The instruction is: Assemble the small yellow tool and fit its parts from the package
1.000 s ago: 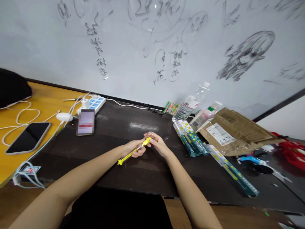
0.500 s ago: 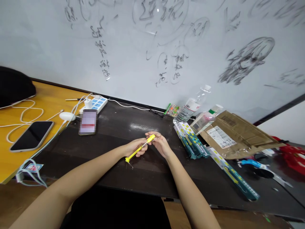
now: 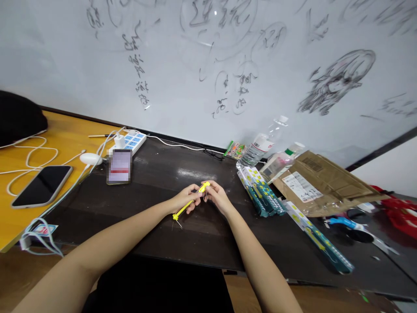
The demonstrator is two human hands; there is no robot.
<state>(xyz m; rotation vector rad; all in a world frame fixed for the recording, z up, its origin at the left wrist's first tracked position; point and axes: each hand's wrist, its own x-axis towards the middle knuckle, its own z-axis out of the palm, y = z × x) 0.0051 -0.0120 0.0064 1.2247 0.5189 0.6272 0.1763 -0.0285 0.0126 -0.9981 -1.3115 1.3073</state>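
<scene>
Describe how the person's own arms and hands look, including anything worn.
Left forearm and right forearm are bare: no sleeve, watch or bracelet shows. The left hand and right hand wear no gloves; finer details are too small to judge. Black clothing shows below.

- The slender tool (image 3: 184,209) was bright yellow.
- The table (image 3: 156,178) was blackish brown with pale scuffs; the left-hand table (image 3: 70,127) showed orange-yellow.
- The boxes (image 3: 259,184) mixed white and teal, patterned with yellow shapes.
- The whiteboard (image 3: 176,87) was greyish white, scrawled in black.
- The power strip (image 3: 133,141) was white, with blue sockets.
- The parcel (image 3: 339,184) was brown.
</scene>
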